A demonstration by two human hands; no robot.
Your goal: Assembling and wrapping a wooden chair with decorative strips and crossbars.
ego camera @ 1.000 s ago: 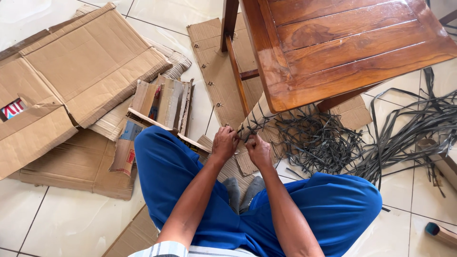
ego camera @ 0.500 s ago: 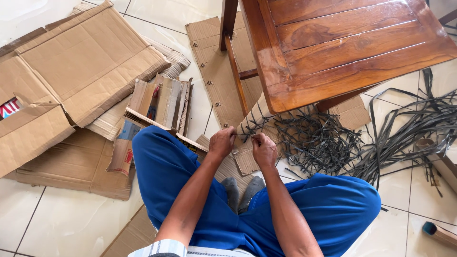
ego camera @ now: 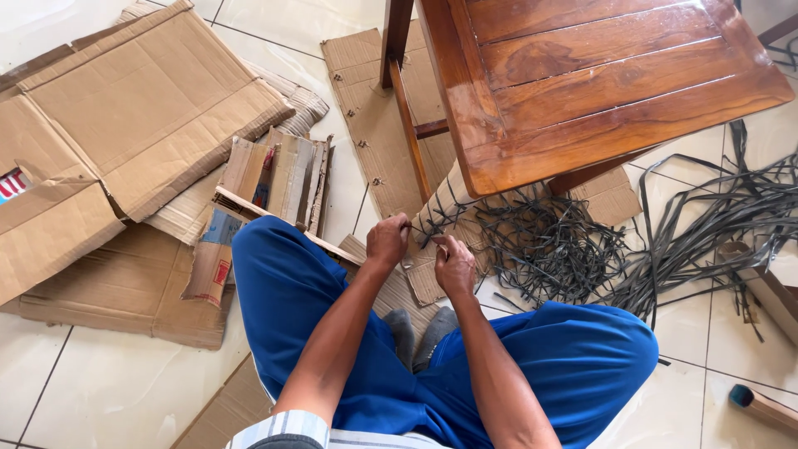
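Dark plastic strap is pinched between left hand and right hand, both clenched on it, at the cardboard-wrapped table leg under the wooden table's near corner; binding step apparently under way, next move likely needs tensioning.

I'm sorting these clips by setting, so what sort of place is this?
Probably a home or small workshop floor used for packing or unpacking furniture. A person sits on pale floor tiles beside a wooden table, amid flattened cardboard and a tangle of dark straps that both hands work at.
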